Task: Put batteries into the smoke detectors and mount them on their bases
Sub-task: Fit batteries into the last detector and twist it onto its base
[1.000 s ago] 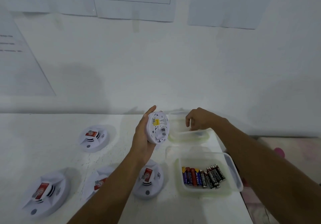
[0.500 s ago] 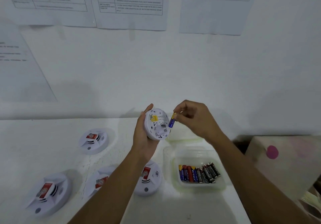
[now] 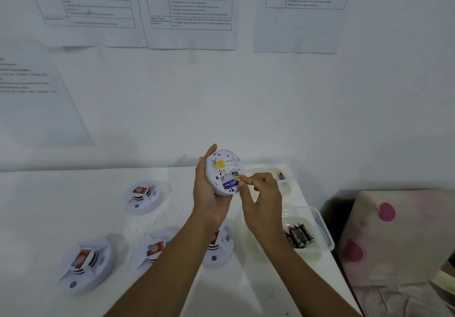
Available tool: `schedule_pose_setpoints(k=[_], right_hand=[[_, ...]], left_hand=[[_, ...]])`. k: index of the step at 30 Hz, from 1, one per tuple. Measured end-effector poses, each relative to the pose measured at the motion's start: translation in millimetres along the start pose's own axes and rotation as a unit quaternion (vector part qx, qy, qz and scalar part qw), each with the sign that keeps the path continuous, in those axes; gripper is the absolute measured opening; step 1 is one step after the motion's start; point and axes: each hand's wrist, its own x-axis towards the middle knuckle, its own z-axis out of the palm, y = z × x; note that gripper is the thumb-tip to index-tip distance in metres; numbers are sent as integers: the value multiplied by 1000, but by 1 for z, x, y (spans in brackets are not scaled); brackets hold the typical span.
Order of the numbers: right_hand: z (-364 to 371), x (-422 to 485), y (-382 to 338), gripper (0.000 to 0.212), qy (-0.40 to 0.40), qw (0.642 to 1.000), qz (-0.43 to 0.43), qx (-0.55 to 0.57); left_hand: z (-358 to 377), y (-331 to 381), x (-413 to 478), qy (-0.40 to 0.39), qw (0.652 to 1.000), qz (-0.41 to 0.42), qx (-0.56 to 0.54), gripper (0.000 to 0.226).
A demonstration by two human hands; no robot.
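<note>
While the white desk (image 3: pixel 49 206) stretches under printed sheets (image 3: pixel 189 9) taped to the wall (image 3: pixel 246 107), four round white smoke detectors (image 3: pixel 142 198) lie on it face up, each with a red label on its raised centre. At the desk's right edge stand two clear tubs: the nearer tub (image 3: pixel 326 233) holds a row of dark batteries (image 3: pixel 299 235), the farther tub (image 3: pixel 286 188) a single blue and yellow cell (image 3: pixel 280 175). Above the desk, between the detectors and the tubs, the left hand (image 3: pixel 209 201) curls round a fifth detector (image 3: pixel 224 169) held on edge, its flat white back turned to the camera, with a yellow sticker (image 3: pixel 219 164), fine print and an open battery bay. A blue battery (image 3: pixel 230 184) sits slanted in that bay, and the right hand (image 3: pixel 263 198) pinches its yellow end between thumb and forefinger.
</note>
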Motion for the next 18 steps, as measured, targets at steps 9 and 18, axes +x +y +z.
schedule_pose_setpoints(k=[9,18], right_hand=[[-32,46,7,14,-158,986,-57,-15],[-37,139,73,29,-357,871,91,-324]], left_hand=[[-3,7,7,-22,999,-9,29,41],[-17,7,22,-14,998,-25,52,42]])
